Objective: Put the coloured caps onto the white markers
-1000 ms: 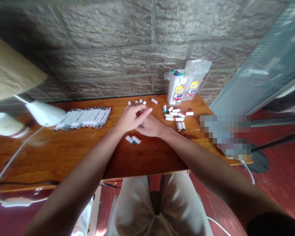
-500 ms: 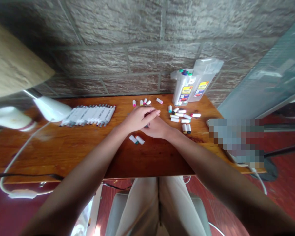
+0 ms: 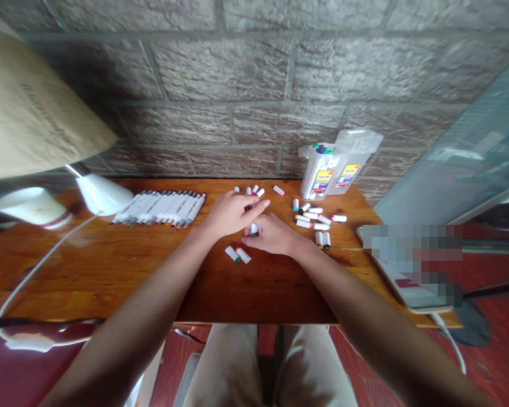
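My right hand (image 3: 274, 236) is closed around a white marker cap (image 3: 253, 229), held upright between thumb and fingers above the table. Just to its left, my left hand (image 3: 233, 215) hovers with its thumb and fingers apart; I see nothing held there. Two marker caps (image 3: 237, 255) lie on the wood below the hands. Behind the fingers more caps (image 3: 279, 190) are scattered, some partly hidden by my left hand. A loose group of white caps with coloured ends (image 3: 314, 216) lies to the right of my right hand.
A row of white markers (image 3: 161, 208) lies at left, beside a lamp (image 3: 102, 192) and a white cup (image 3: 34, 206). Behind the caps stands an open clear marker case (image 3: 318, 178) with markers in it. A blurred-out device (image 3: 407, 294) lies at the table's right edge, against the brick wall side.
My hands have parted: the left lay across the right before and now sits slightly left of it, uncovering the cap in my right hand. The camera view has tilted up.
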`<state>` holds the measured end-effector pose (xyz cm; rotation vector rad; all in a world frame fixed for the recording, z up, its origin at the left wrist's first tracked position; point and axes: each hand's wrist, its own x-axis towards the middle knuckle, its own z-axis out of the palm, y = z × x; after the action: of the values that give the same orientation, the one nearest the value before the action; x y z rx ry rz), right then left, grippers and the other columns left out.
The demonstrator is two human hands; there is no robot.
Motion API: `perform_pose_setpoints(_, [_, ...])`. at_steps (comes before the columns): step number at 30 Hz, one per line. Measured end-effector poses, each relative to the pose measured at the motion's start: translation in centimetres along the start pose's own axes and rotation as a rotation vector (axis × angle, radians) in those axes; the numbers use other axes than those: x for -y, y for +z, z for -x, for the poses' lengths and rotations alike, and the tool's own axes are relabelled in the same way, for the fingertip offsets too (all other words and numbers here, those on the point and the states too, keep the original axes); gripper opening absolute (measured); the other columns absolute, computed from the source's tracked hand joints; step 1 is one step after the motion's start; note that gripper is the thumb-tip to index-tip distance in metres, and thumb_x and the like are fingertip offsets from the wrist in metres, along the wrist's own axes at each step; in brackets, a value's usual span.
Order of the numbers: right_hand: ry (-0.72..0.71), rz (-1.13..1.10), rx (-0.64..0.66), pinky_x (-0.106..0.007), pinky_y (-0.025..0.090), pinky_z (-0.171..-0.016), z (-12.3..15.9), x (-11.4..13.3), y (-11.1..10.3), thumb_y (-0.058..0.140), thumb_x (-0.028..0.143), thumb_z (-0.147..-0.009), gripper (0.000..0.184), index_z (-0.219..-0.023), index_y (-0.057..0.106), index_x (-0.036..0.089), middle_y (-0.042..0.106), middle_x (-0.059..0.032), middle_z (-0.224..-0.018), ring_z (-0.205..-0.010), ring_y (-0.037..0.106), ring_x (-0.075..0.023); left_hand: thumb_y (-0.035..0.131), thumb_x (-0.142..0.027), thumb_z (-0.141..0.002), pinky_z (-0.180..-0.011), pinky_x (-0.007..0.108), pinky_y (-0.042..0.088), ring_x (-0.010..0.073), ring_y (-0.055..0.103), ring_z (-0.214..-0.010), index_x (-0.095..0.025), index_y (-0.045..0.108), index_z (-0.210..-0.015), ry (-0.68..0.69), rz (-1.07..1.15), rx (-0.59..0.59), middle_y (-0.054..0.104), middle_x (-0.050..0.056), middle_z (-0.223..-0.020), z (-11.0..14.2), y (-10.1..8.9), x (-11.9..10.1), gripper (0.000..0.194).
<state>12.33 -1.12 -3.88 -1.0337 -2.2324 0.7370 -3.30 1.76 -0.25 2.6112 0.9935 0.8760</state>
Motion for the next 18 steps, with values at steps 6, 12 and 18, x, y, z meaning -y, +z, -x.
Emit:
perform_pose_setpoints(6, [0.074,-0.558,-0.077,-0.024,0.043,-0.066,-0.1,1.3,-1.9,0.076,0.017,-0.072,0.021,-0.091,0.069,0.020,0.065,0.0054,-0.075,-0.067,0.056,-0.0100,0.051,-0.053,-0.102,-0.056,0.027,0.034,0.0115,0.051,-0.051,-0.019,0.060,-0.060,-0.147,0.008,-0.287,0.060,0.000,-0.053,0.3,-1.3,1.1,0.055])
perform_pose_setpoints(12, [0.209,-1.180,-0.289,-0.019,0.024,-0.048,-0.4,1.8,-3.6,0.085,0.017,-0.062,0.040,-0.098,0.073,0.026,0.066,0.0044,-0.081,-0.055,0.043,-0.0048,0.050,-0.049,-0.104,-0.058,0.026,0.046,0.0154,0.063,-0.059,-0.022,0.069,-0.072,-0.083,0.094,-0.306,0.070,0.000,-0.063,0.2,-1.4,0.6,0.046])
perform_pose_setpoints(18, [0.361,-1.453,-0.432,-0.015,0.021,-0.046,-0.8,1.6,-4.3,0.084,0.008,-0.053,0.047,-0.096,0.072,0.022,0.069,0.0047,-0.075,-0.049,0.032,-0.0008,0.055,-0.034,-0.103,-0.084,0.033,0.057,0.0214,0.075,-0.091,-0.024,0.073,-0.092,0.102,0.126,-0.221,0.080,0.006,-0.097,0.0,-0.8,0.0,0.023])
